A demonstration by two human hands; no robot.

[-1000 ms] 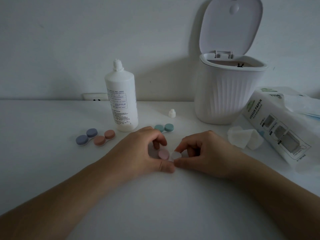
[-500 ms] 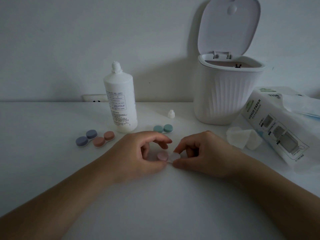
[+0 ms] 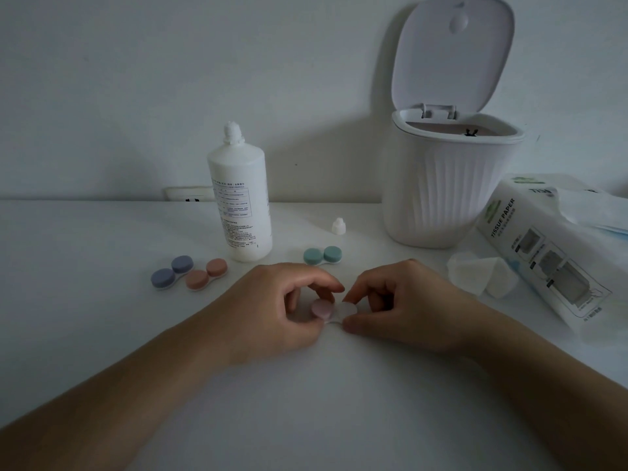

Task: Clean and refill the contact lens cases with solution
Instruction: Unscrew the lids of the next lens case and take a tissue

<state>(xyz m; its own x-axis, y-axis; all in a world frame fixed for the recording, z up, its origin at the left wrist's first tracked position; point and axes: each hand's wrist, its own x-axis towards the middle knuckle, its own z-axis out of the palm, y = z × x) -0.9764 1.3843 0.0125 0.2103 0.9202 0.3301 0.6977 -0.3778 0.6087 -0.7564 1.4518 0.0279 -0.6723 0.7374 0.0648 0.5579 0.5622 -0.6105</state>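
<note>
Lens case [image 3: 334, 311] lies flat at frame centre, long axis left-right. Left hand [image 3: 272, 307] pinches its pink cap [image 3: 321, 309]; right hand [image 3: 404, 300] apparently pinches the white cap [image 3: 348, 309].

Left of the white bottle [image 3: 240, 205] with grey print lie a purple case [image 3: 172, 276] and an orange case [image 3: 206, 274]; right of it, a teal case [image 3: 322, 255] and a white ribbed bin [image 3: 441, 202].

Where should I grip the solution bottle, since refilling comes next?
Judging by its pose, take the solution bottle around its straight mid-body from its open left side. It stands upright with its nozzle uncapped, so keep it level. The left hand and right hand both pinch the pink lens case.
</note>
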